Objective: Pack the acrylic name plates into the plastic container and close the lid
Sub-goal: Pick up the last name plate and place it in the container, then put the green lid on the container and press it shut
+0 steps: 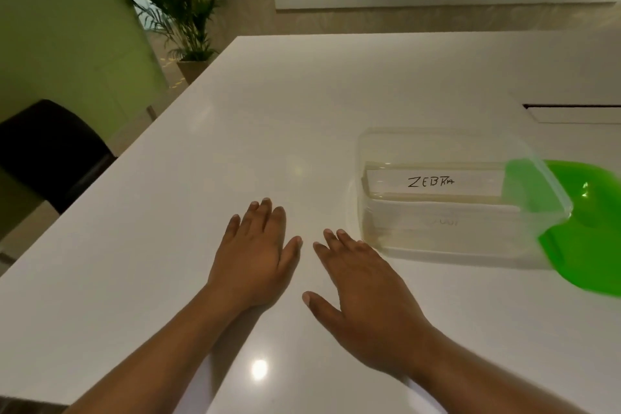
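Both hands lay flat on the table (208,151), left hand (256,254) and right hand (364,292) with fingers spread, holding nothing. The plates (433,182) sat inside the container (379,158); the lid (584,228) lay beside it. Next: seat the lid squarely, then press each edge.

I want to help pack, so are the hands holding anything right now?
Nothing is held. The left hand and right hand lie flat and open on the table.

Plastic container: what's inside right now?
The clear plastic container holds name plates; the top name plate reads ZEBRA. Another plate below it shows only faint writing, unreadable. How many are stacked can't be told. The green lid is off.
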